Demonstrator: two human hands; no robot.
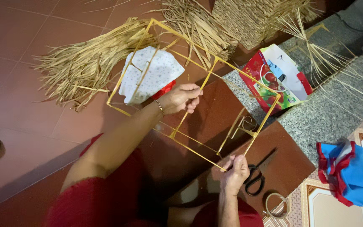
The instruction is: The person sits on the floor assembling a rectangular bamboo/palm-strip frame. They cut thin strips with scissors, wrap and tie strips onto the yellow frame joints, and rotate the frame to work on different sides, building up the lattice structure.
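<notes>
A box-shaped frame of thin yellow rods (198, 90) hangs tilted over the floor. My left hand (182, 97) grips one of its middle rods, a bracelet on the wrist. My right hand (235, 173) pinches the frame's lower corner near my lap. Behind the frame lies a white flowered cloth (150, 75) with something red under it. A pair of black scissors (255, 178) lies just right of my right hand.
Bundles of dried straw (80, 65) lie on the red tiles at upper left, woven straw pieces (248, 17) at the top. A red printed bag (276, 77) sits on the grey stone step. A roll of tape (276, 205) and blue-red cloth (351, 172) lie at right.
</notes>
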